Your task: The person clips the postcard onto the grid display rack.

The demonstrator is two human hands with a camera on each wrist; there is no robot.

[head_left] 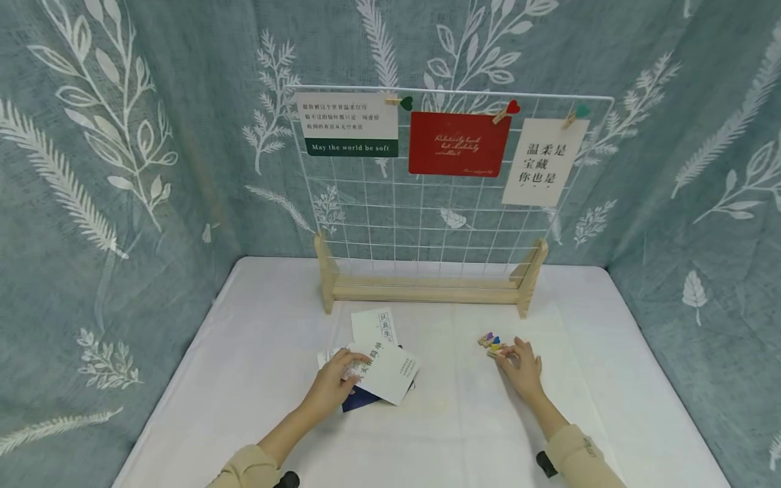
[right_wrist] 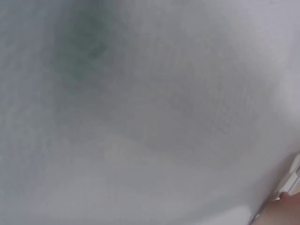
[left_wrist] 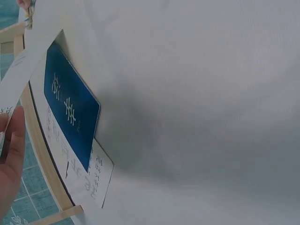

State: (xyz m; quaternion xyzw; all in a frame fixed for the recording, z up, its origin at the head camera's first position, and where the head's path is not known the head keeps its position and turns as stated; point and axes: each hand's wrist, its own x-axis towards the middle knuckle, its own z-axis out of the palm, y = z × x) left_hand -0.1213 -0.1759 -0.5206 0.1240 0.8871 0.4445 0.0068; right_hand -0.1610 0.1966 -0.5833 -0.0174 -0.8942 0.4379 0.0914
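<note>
My left hand (head_left: 332, 385) pinches a white card (head_left: 390, 373) with dark printed characters, holding it tilted over other cards. Beneath it lie a dark blue card (left_wrist: 70, 103) with white characters and a printed white card (left_wrist: 101, 173), both on the table. Another white card (head_left: 372, 325) lies just behind these. My right hand (head_left: 523, 371) is low over the table, thumb and fingertips at a small heap of mini wooden clothespins (head_left: 490, 342) with purple, blue and yellow tops. Whether it pinches one is too small to make out.
A white wire grid (head_left: 427, 217) on a wooden stand (head_left: 427, 291) stands at the back. Clothespins with heart tops hold up a white-and-green card (head_left: 346, 125), a red card (head_left: 457, 146) and a white card (head_left: 543, 163). Patterned curtains (head_left: 183, 135) surround the white table (head_left: 256, 305).
</note>
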